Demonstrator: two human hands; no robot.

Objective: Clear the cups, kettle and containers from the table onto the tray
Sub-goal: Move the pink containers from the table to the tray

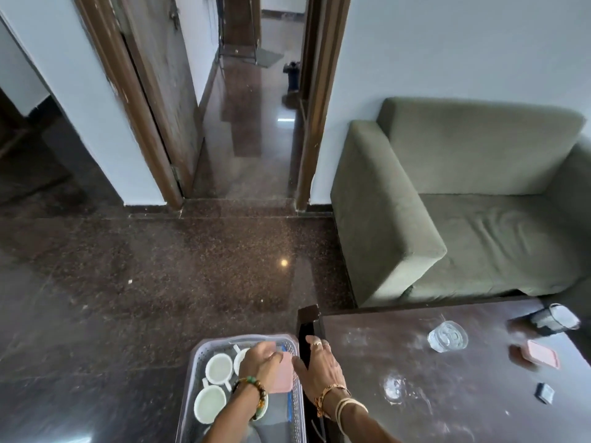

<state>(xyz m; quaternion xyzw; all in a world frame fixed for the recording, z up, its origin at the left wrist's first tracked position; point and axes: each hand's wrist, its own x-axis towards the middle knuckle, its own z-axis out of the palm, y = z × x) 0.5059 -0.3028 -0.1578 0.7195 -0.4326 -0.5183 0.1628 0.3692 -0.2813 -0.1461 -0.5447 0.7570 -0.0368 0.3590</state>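
Pink container (pixel 284 374) clamped in left hand (pixel 260 362) grip over tray (pixel 195 361); right hand (pixel 316 366) loose on worktop (pixel 399 353). Could crack cups (pixel 218 368) if dropped hard.

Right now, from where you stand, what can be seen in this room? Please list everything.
tray: one, pale grey, perforated, beside the table's left end
cups: at least three, white, in the tray
pink container: one, in the tray under the left hand
second pink container: one, on the table, right side
glasses: three, clear, spread over the table
small dark object: one, on the table, near side
table: one, dark brown
sofa: one, green, behind the table
left hand: holds the pink container
right hand: fingers straight, on the table's corner
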